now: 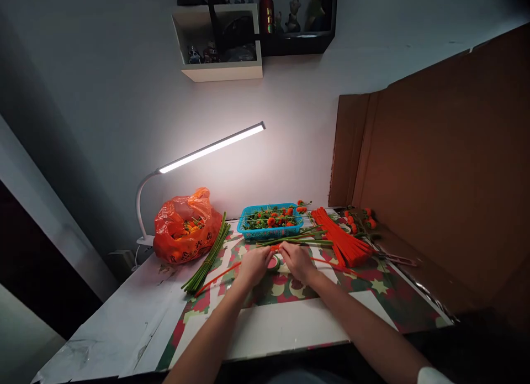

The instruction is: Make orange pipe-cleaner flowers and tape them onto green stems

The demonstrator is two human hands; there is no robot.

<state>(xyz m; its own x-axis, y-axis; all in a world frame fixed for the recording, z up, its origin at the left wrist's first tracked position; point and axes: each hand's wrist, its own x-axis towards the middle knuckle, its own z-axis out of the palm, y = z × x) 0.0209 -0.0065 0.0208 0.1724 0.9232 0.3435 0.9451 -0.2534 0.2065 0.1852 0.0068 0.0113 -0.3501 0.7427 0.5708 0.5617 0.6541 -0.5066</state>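
My left hand point(253, 265) and my right hand point(297, 261) meet at the middle of the table, fingers pinched together over a small green roll of tape point(274, 264). Between them they grip a thin orange pipe cleaner point(215, 280) that trails down to the left, and another orange strand point(331, 266) runs out to the right. Just beyond the hands lie a few green stems point(298, 239).
A blue basket point(271, 232) of orange flower heads stands behind the hands. A bundle of orange pipe cleaners point(342, 237) lies to the right, a green stem bundle point(209, 257) and an orange plastic bag point(186, 226) to the left. A lit desk lamp point(211, 148) arches above; cardboard point(434, 168) walls the right.
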